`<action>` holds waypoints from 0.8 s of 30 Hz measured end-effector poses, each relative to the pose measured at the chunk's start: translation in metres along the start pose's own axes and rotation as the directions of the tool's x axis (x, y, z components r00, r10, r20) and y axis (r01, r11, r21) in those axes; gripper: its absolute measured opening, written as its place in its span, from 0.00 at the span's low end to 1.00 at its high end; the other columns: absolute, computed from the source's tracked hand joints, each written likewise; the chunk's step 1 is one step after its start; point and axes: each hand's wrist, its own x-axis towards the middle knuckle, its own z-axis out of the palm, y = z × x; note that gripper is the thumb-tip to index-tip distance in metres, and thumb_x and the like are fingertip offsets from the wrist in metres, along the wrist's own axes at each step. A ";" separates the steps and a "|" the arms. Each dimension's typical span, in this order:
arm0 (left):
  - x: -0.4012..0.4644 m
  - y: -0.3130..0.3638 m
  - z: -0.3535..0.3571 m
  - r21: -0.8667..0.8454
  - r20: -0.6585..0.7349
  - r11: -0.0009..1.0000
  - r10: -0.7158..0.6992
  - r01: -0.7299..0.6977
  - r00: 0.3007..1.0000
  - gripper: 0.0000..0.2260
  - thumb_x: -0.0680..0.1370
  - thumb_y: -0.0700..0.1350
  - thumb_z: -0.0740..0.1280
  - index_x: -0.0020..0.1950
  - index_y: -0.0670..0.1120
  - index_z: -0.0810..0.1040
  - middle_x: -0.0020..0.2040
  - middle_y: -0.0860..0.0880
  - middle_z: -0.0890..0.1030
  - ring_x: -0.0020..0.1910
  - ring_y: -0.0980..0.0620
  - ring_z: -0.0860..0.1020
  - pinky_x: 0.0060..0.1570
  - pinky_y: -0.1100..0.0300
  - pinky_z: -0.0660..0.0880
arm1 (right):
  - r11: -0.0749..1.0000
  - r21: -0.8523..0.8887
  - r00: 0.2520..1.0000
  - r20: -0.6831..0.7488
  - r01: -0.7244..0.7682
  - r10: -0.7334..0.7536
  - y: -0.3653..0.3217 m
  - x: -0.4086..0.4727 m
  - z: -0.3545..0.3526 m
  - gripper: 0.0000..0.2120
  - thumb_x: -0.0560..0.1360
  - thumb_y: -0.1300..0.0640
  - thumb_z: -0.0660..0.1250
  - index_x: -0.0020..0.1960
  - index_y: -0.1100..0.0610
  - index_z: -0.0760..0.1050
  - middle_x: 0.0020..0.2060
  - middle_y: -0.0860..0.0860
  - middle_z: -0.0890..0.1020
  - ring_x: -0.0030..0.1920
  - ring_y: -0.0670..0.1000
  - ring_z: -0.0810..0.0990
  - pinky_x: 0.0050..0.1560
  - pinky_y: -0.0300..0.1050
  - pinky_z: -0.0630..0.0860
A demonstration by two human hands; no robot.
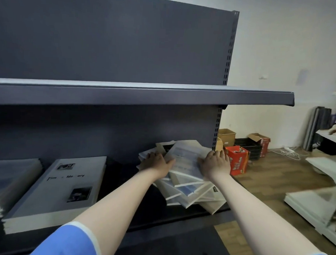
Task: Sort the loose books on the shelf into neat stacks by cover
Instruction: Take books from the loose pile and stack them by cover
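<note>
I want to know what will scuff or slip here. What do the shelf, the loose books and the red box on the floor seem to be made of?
Shelf: probably painted metal, matte dark grey, with slotted uprights. Loose books: paper with smooth, slightly glossy covers and pale page edges; both hands, left hand and right hand, rest on them. Red box: printed cardboard, judging by its folded flaps.

Both hands [187,163] flat on loose books [184,177], dark shelf [123,183].

Loose books [186,177] lie fanned, overlapping at the shelf's [123,175] right end. Two neat stacks, white-covered [60,192] and grey [7,181], lie left.
</note>
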 end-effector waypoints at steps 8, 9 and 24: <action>0.005 0.017 0.005 -0.022 -0.011 0.998 0.052 -0.052 0.999 0.32 0.74 0.64 0.64 0.67 0.41 0.71 0.64 0.42 0.74 0.62 0.42 0.73 0.58 0.51 0.73 | 0.999 0.048 1.000 0.014 -0.001 0.000 0.001 0.001 0.004 0.32 0.81 0.40 0.44 0.71 0.61 0.67 0.70 0.59 0.66 0.70 0.59 0.65 0.65 0.51 0.64; 0.004 0.018 0.002 -0.072 -0.009 0.996 0.051 -0.052 0.999 0.31 0.73 0.62 0.66 0.65 0.41 0.71 0.63 0.43 0.76 0.61 0.43 0.75 0.57 0.53 0.74 | 0.998 0.057 1.000 0.012 0.000 -0.001 0.003 0.002 0.004 0.32 0.81 0.39 0.44 0.70 0.61 0.68 0.70 0.59 0.67 0.69 0.59 0.65 0.65 0.51 0.64; -0.010 0.006 -0.021 -0.745 -0.021 0.662 0.101 -0.083 0.995 0.16 0.76 0.45 0.68 0.60 0.40 0.69 0.48 0.45 0.79 0.30 0.51 0.80 0.19 0.66 0.72 | 0.968 0.251 1.000 -0.024 -0.006 0.012 -0.017 0.002 -0.010 0.34 0.79 0.36 0.47 0.64 0.61 0.74 0.64 0.60 0.74 0.65 0.60 0.70 0.63 0.50 0.67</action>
